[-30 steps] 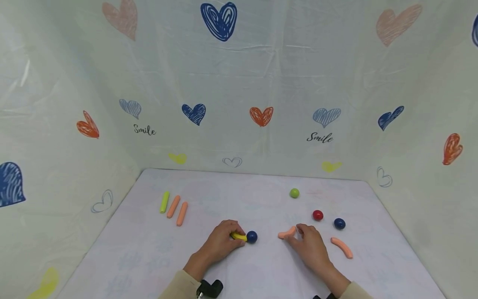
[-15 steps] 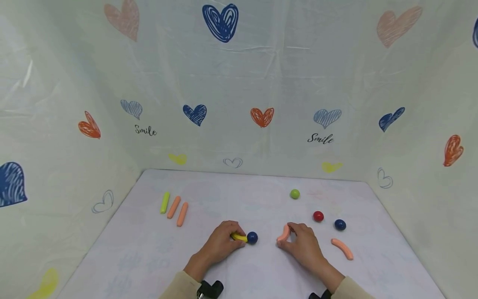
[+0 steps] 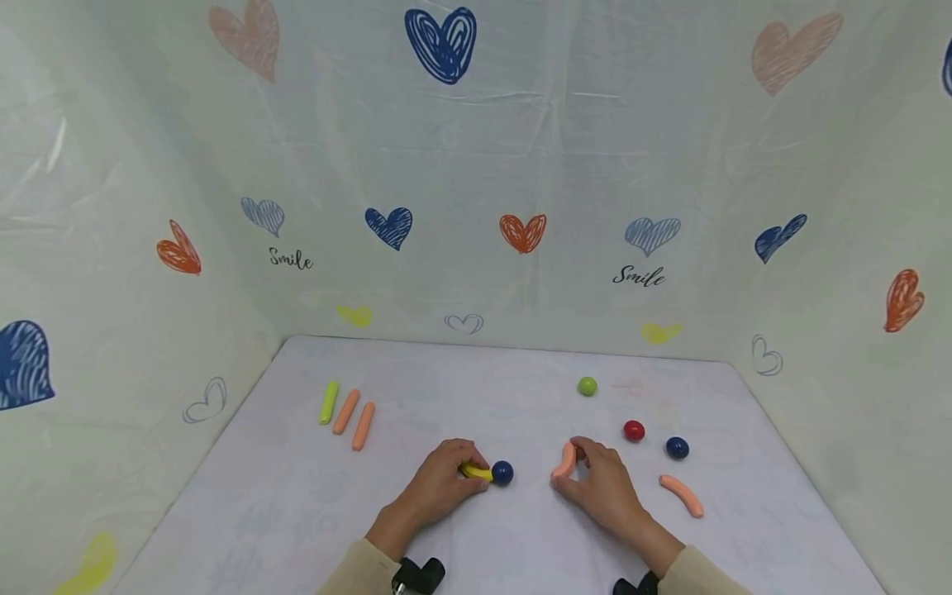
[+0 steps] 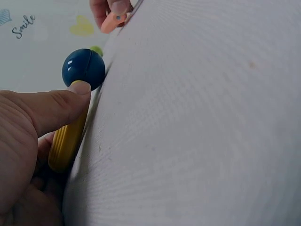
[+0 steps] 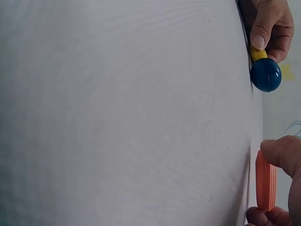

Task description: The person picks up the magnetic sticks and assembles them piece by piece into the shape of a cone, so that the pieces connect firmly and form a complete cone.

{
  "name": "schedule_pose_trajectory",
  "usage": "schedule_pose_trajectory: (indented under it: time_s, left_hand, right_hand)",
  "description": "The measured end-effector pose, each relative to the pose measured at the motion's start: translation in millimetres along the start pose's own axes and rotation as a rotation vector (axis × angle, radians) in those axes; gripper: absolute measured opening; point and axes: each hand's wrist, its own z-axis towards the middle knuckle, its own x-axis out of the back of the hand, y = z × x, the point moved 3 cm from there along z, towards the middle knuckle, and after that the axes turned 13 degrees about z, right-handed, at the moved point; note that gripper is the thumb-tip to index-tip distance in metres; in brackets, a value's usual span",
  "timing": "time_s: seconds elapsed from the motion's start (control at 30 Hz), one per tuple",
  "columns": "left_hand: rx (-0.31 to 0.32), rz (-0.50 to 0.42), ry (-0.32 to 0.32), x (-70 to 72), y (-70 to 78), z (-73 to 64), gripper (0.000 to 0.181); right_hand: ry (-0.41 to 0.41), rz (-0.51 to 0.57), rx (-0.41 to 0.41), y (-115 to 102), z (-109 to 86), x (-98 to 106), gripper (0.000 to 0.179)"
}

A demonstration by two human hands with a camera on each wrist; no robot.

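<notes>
In the head view, my left hand (image 3: 435, 482) pinches a ridged yellow stick (image 3: 476, 472) between thumb and fingers. A glossy dark blue ball (image 3: 502, 473) touches the stick's right end; the left wrist view shows this ball (image 4: 83, 69) just beyond my thumb tip. My right hand (image 3: 606, 487) holds a curved peach-orange stick (image 3: 565, 461) by its two ends, thumb at the near end and a fingertip at the far one. Ridges run along this orange stick (image 5: 266, 183) in the right wrist view. A gap separates it from the blue ball.
Left on the white table (image 3: 446, 380) lie a lime stick (image 3: 328, 403) and two straight orange sticks (image 3: 364, 426). To the right are green (image 3: 587, 387), red (image 3: 634, 430) and dark blue balls (image 3: 678, 448), plus another curved orange stick (image 3: 681, 495). Heart-printed sheeting (image 3: 476, 281) encloses the table.
My right hand has shifted slightly left and turned the curved orange stick from lying sideways to pointing away from me, now gripped at both ends. The left hand has stayed put.
</notes>
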Motion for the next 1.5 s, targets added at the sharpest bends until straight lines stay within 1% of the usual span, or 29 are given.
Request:
schedule_pose_trajectory:
  time_s: [0.1, 0.23, 0.33, 0.43, 0.73, 0.87, 1.03, 1.27, 1.5]
  left_hand:
    - [0.001, 0.003, -0.002, 0.8, 0.4, 0.4, 0.011]
    - [0.001, 0.007, -0.001, 1.2, 0.7, 1.1, 0.011]
    - [-0.006, 0.012, 0.0, 0.8, 0.4, 1.5, 0.012]
    - [-0.009, 0.012, -0.004, 0.0, -0.6, 2.5, 0.012]
    - [0.001, 0.015, -0.017, 0.5, -0.4, 3.6, 0.011]
    - [-0.011, 0.014, -0.01, 0.6, 0.5, 3.5, 0.011]
    - [-0.01, 0.024, -0.012, 0.0, 0.0, 3.8, 0.011]
    - [-0.006, 0.038, -0.009, -1.3, -1.4, 2.5, 0.01]
    - [-0.004, 0.042, -0.004, -2.4, -2.0, 2.2, 0.011]
  right_hand:
    - [0.002, 0.045, -0.013, 0, 0.9, 0, 0.075]
    - [0.005, 0.124, 0.002, -1, 3.6, -3, 0.072]
    - [-0.012, 0.163, 0.021, -4, 7.1, -8, 0.07]
    - [-0.04, 0.179, 0.029, -9, 10.9, -15, 0.07]
    - [-0.105, 0.172, 0.063, -23, 18.7, -30, 0.071]
    - [-0.125, 0.174, 0.078, -26, 19.2, -33, 0.071]
    - [-0.134, 0.168, 0.093, -28, 19.1, -34, 0.071]
    - [-0.148, 0.167, 0.08, -28, 18.4, -34, 0.072]
    - [-0.14, 0.17, 0.075, -28, 18.1, -36, 0.072]
